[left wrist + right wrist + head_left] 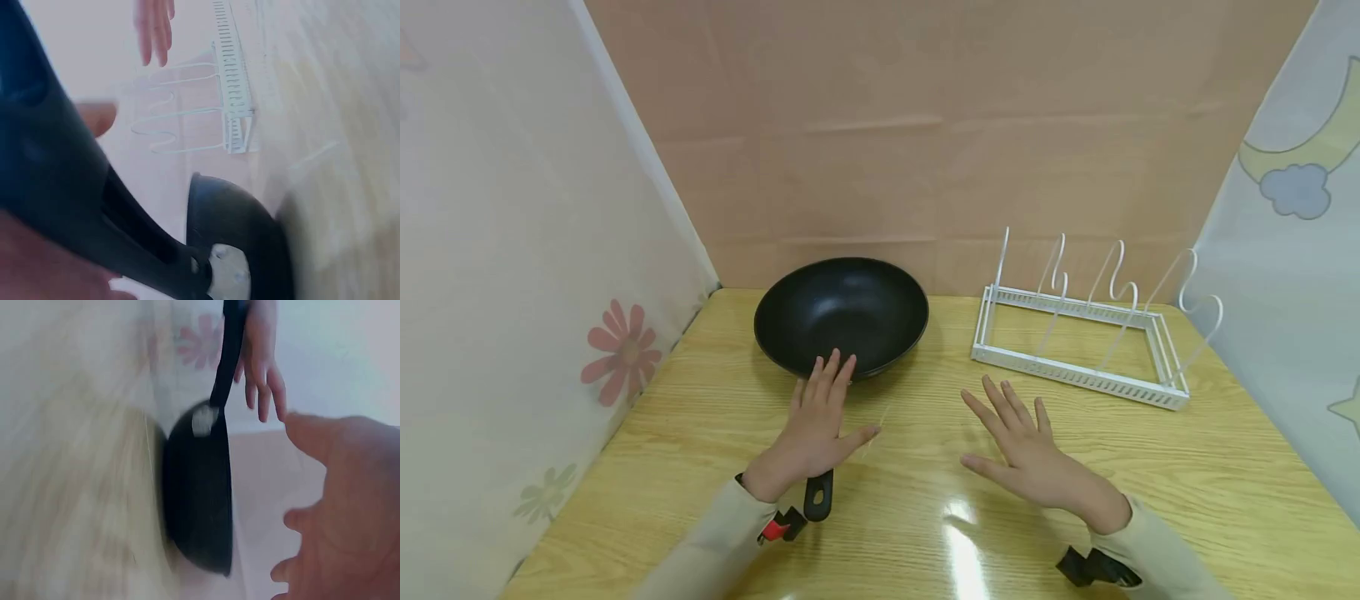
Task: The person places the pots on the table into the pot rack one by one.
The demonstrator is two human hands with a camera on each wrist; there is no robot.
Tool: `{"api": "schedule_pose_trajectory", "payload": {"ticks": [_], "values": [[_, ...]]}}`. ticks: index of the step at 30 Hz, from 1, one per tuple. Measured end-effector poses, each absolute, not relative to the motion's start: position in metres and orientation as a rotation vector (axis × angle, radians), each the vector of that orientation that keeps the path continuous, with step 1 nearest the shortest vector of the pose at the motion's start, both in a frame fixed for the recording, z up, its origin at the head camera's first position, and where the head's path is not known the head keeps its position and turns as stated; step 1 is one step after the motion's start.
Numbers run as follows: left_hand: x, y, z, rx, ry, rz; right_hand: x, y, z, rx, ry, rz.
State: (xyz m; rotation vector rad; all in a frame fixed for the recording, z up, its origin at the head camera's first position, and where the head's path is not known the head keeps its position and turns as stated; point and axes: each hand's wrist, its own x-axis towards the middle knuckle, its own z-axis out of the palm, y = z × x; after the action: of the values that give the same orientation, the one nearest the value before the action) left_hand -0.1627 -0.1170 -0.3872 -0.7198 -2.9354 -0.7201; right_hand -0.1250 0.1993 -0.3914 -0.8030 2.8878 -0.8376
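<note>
A black wok [842, 308] sits at the back left of the table, its long handle [818, 500] pointing toward me. Over that handle is my left hand [815, 427], palm down with fingers spread and straight. The hand hides most of the handle in the head view, and its fingertips overlap the wok's near rim. In the left wrist view, the handle [81, 169] passes close beside the hand, with no fingers curled round it. To the right, my right hand [1026, 458] is held above the tabletop, fingers spread, holding nothing.
A white metal rack [1075, 377] with curved wire dividers stands at the back right, beyond my right hand. Wood-grain tabletop [902, 467] lies under both hands. A brown sheet [955, 142] hangs behind, with patterned pale sheets [550, 225] along the sides.
</note>
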Motion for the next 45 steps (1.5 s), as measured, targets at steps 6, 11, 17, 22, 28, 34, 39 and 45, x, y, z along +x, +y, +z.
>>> {"api": "schedule_pose_trajectory", "payload": {"ticks": [6, 11, 17, 22, 28, 34, 39, 45], "values": [[-0.168, -0.133, -0.394, -0.574, -2.716, -1.214, -0.126, 0.179, -0.396, -0.866, 2.603, -1.137], [-0.171, -0.139, -0.398, -0.333, -2.558, -1.748, -0.125, 0.156, -0.395, -0.822, 2.257, -1.326], [-0.173, -0.139, -0.399, 0.061, -2.215, -2.3, -0.124, 0.124, -0.398, -0.688, 1.844, -1.516], [-0.168, -0.136, -0.402, 0.126, -1.959, -2.637, -0.12, 0.093, -0.407, -0.49, 1.514, -1.746], [-0.175, -0.137, -0.41, 0.223, -1.847, -2.95, -0.116, 0.065, -0.412, -0.27, 1.239, -1.962], [-0.19, -0.141, -0.416, 0.117, -1.794, -3.206, -0.116, 0.052, -0.412, -0.279, 0.963, -2.023], [-0.195, -0.14, -0.42, 0.0, -1.667, -3.404, -0.115, 0.044, -0.409, -0.261, 0.829, -2.013], [-0.196, -0.139, -0.418, -0.046, -1.376, -3.606, -0.115, 0.04, -0.409, -0.198, 0.796, -2.008]]}}
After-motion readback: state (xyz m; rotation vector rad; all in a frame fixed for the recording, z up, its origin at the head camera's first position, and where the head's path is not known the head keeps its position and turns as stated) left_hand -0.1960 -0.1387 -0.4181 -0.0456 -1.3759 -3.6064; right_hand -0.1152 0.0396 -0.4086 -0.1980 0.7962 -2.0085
